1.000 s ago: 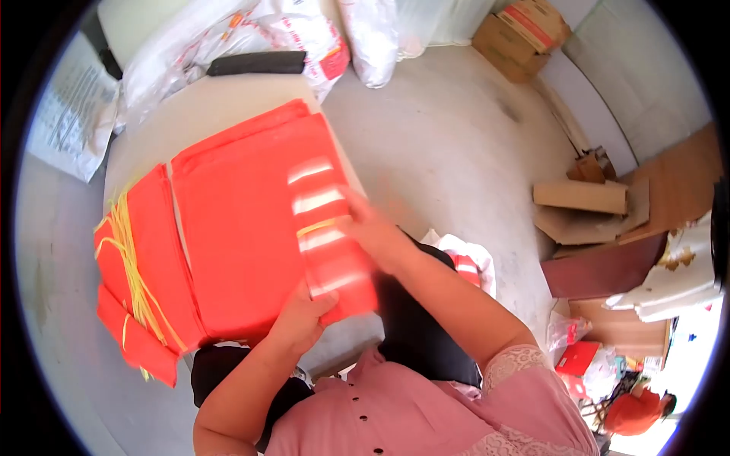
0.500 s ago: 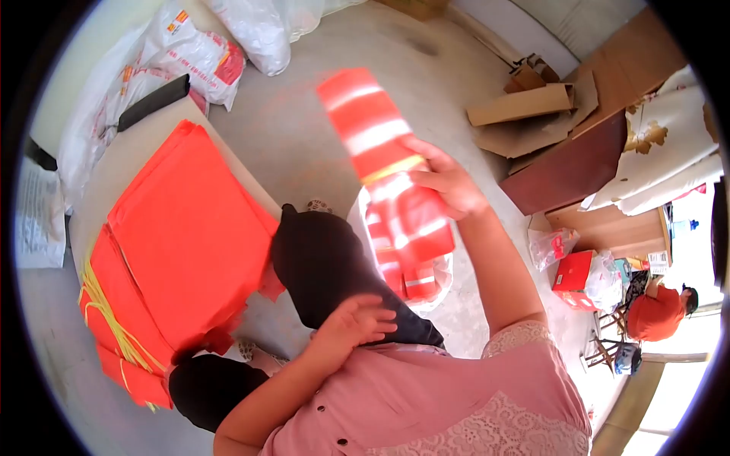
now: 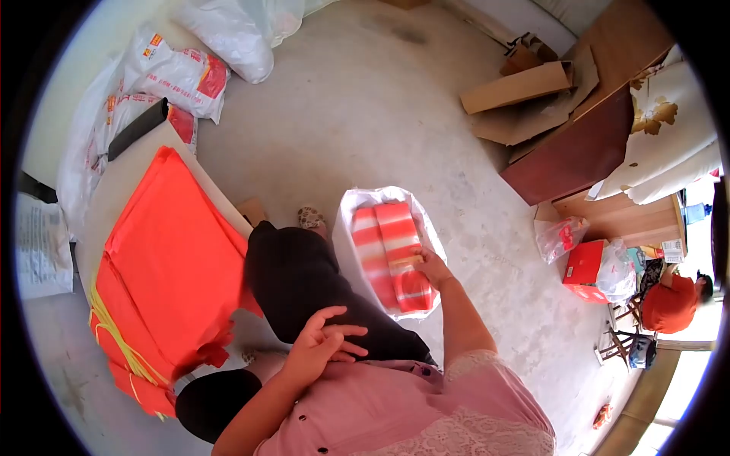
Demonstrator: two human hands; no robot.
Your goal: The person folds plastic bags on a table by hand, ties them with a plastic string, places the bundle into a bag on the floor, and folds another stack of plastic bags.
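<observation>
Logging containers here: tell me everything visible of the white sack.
The white sack stands on the floor beside the right leg. It looks like thin, crumpled plastic, its mouth wide open, roughly oval from above, with an uneven rim. Red-and-white striped bundles lie inside; the right hand, gripping one, reaches over its rim. Whether the leg touches it can't be told; its underside is hidden.

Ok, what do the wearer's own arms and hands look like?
Left hand and right hand: both ungloved, five-fingered. Forearms uncovered, no watch or bracelet visible. Right sleeve: short, pink, edged with a band of pale lace. Left sleeve's edge isn't visible. No cables or markings seen.
</observation>
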